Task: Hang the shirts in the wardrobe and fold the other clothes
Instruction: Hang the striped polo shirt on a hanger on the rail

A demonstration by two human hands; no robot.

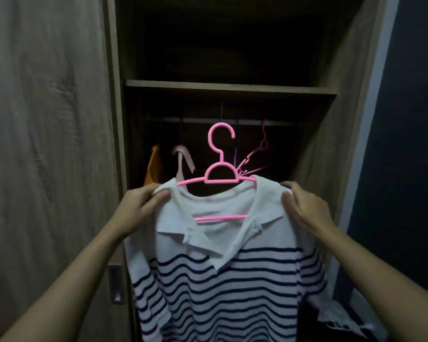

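Hands hold the striped shirt [220, 275] by its shoulders, left hand [143, 206] and right hand [304, 208] both closed on the cloth, so the pink hanger [220, 174] stays level before the wardrobe rail [183, 119].

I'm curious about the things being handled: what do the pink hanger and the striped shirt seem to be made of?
The pink hanger looks like moulded plastic: smooth, uniformly coloured, slightly glossy. The striped shirt looks like soft matte knit, probably cotton, since it drapes and creases; the exact fibre is unclear.

Dim, soft picture — wardrobe [220, 45] interior nearly black, edges bowed.
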